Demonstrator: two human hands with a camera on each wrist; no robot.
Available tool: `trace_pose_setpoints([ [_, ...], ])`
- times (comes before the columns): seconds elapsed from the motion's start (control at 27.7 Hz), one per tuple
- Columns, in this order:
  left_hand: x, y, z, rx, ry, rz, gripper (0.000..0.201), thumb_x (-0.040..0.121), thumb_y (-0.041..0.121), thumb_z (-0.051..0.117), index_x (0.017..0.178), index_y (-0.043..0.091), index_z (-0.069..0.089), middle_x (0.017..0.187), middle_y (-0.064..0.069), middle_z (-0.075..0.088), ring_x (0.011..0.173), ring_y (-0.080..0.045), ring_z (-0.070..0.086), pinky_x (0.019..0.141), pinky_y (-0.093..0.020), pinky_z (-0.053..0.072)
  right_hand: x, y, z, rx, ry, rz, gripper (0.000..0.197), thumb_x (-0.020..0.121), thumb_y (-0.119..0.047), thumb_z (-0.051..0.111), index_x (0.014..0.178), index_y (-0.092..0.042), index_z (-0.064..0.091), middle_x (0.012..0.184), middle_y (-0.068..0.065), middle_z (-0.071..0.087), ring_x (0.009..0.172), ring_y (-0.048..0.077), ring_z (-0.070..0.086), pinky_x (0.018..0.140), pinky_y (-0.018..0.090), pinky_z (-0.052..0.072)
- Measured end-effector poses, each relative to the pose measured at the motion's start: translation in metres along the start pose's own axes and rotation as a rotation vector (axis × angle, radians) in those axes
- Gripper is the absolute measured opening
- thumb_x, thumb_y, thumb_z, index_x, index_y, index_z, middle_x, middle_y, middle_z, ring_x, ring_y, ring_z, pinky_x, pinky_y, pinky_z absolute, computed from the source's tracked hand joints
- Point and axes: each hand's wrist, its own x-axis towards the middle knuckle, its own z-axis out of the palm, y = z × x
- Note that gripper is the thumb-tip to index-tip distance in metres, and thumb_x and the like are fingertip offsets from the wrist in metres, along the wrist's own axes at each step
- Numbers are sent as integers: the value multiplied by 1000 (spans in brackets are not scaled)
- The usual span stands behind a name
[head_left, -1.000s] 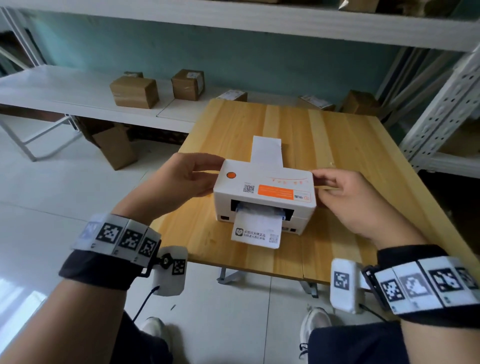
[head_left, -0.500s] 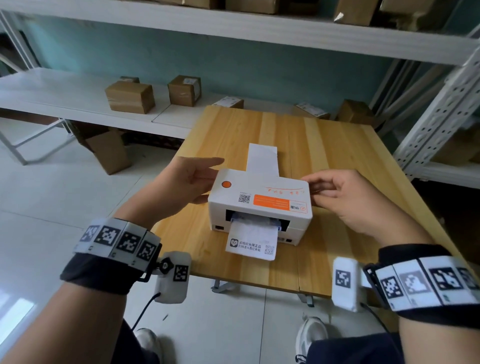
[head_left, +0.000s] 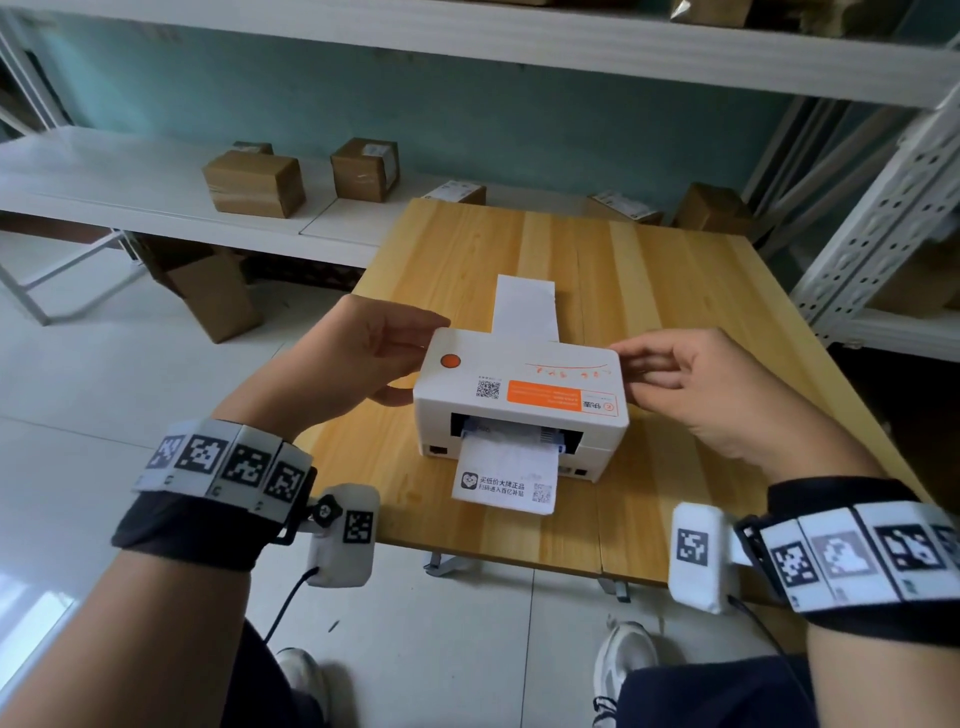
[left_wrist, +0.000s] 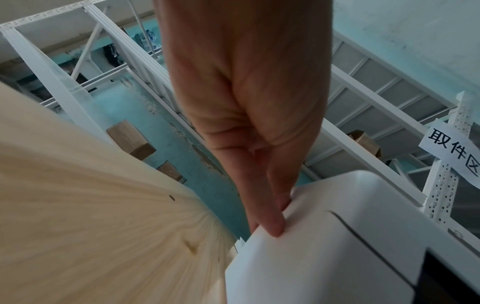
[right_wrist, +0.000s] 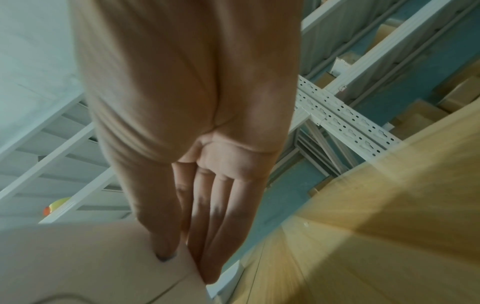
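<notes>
A white label printer (head_left: 519, 384) with an orange button and an orange sticker stands on the wooden table (head_left: 675, 291). A printed label (head_left: 506, 478) hangs out of its front slot, and a white paper strip (head_left: 525, 306) lies behind it. My left hand (head_left: 410, 358) is at its left side, with the thumb on the top back corner and straight fingertips (left_wrist: 275, 228) pressing the printer (left_wrist: 337, 236) edge. My right hand (head_left: 639, 374) touches the right upper edge. Its thumb lies on top of the printer (right_wrist: 91, 263) and its straight fingers (right_wrist: 215, 236) run down the side.
Cardboard boxes (head_left: 254, 182) (head_left: 366, 169) sit on a low white shelf behind the table, and another box (head_left: 213, 296) stands on the floor to the left. A white perforated metal rack (head_left: 883, 208) stands close to the table's right side. The table's front edge is near my wrists.
Both hands stay at the printer's sides and their fingers have shifted slightly along its upper edges. The printer has not visibly moved on the table. My head view has shifted a little.
</notes>
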Motion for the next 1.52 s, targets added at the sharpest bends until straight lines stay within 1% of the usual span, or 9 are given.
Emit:
trace_pose_setpoints([
  [0.14,-1,1,0,16,-9,5,37,97,1,58,130,16,65,105,18,75,87,10,72,54,-13,56,1,4,1,-57,1,-6,42,89,-1,65,95,-43,66,96,-22,72,93,-9,67,81,12,52],
  [0.36,-3,3,-1,-17,-21,-10,34,98,1,57,112,29,69,94,24,78,86,8,74,54,-15,57,1,9,2,-25,29,-2,42,89,1,63,97,-40,67,93,-23,73,94,-7,68,83,11,53],
  [0.54,-6,4,0,-31,-46,-18,38,98,0,56,102,36,67,85,27,78,83,10,73,53,-15,57,-2,9,7,-53,65,-18,50,90,2,60,97,-48,61,91,-32,68,94,-18,62,82,11,49],
  [0.65,-5,4,1,-43,-60,-28,35,100,2,54,111,32,68,97,23,78,82,10,72,53,-13,55,-2,9,10,-87,60,-3,51,91,2,59,96,-48,59,87,-38,68,93,-20,61,81,10,48],
  [0.76,-4,3,1,-24,-71,-36,32,101,6,53,124,22,69,104,12,78,86,8,72,54,-14,55,-1,9,10,-147,57,13,46,92,-2,59,99,-47,58,94,-31,65,90,-21,60,82,12,47],
  [0.98,-5,3,2,5,-77,-56,35,101,4,52,126,25,64,114,15,74,102,4,67,56,-16,57,-5,4,11,-225,41,35,36,96,-7,55,120,-33,57,102,-29,56,90,-18,53,72,5,41],
  [1.19,-3,3,2,69,-81,-33,37,102,5,49,128,25,64,115,17,72,102,3,67,56,-16,57,-5,4,13,-279,58,31,36,96,-8,55,121,-34,58,102,-30,56,86,-20,52,69,2,40],
  [1.37,-2,3,3,96,-75,-38,36,103,4,46,131,23,60,117,18,69,102,-2,68,57,-19,59,-3,6,12,-364,39,53,31,98,-11,52,124,-28,51,132,-10,59,119,3,55,95,22,45],
  [1.52,0,2,4,105,-82,-44,35,103,3,44,129,22,57,122,13,69,107,-7,67,56,-18,58,-3,4,14,-439,17,66,30,100,-14,49,128,-25,47,137,-5,58,126,10,52,95,26,46],
])
